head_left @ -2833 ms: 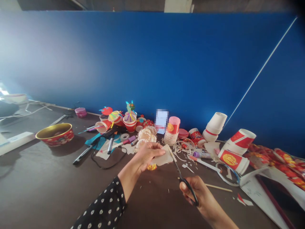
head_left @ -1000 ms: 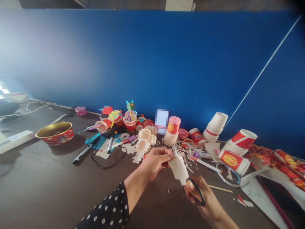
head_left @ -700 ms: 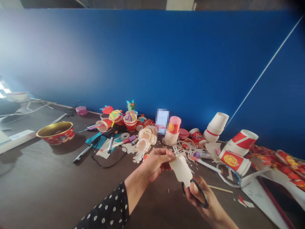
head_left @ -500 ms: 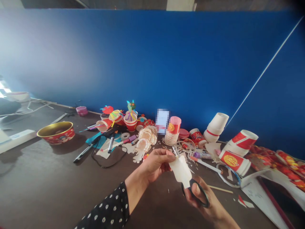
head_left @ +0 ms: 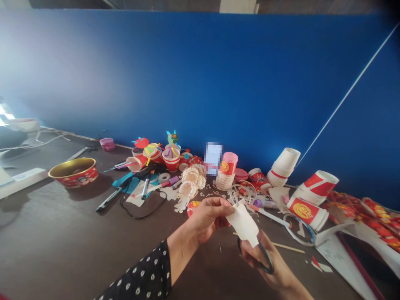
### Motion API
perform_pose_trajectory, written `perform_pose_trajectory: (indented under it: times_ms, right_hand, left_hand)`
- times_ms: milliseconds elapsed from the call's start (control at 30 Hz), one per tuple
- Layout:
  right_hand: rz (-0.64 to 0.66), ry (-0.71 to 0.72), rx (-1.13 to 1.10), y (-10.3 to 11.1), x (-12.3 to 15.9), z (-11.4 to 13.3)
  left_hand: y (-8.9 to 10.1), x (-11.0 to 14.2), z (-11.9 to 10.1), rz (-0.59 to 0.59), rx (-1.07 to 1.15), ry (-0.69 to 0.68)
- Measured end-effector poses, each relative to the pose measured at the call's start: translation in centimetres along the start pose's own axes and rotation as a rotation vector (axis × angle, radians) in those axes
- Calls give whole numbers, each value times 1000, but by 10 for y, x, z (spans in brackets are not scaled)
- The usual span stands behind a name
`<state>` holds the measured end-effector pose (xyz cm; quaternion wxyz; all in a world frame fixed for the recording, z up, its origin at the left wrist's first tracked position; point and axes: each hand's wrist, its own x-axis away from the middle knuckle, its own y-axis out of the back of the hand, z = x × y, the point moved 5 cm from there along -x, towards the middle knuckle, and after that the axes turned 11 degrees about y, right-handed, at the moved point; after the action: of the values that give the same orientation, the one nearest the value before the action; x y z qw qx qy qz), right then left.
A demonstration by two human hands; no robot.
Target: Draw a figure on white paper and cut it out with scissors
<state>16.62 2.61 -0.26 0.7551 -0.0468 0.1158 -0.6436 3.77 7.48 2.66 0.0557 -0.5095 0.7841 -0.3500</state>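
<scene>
"What's in the lower middle of the frame?"

"A cream paper piece [head_left: 243, 224], smooth and slightly curved, with its cut edge tapering to a narrow tip. The left grip [head_left: 209, 218] pinches its upper end."

"And the right grip [head_left: 259, 258]?"

"Curled closed around black-handled scissors [head_left: 266, 259], just below the tip and touching it."

"Further off?"

"Thin paper curls [head_left: 240, 193] lie just behind, then fluted paper rosettes [head_left: 190, 181] on the desk [head_left: 46, 233]. A gold-lined red bowl [head_left: 73, 174] sits toward the left."
</scene>
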Motion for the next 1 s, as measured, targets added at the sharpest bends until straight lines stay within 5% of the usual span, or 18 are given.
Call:
perform_pose_trajectory:
  times_ms: [1000]
  right_hand:
    - [57, -23, 70, -8, -4, 6]
  left_hand:
    - [-3, 0, -4, -56, -149, -90]
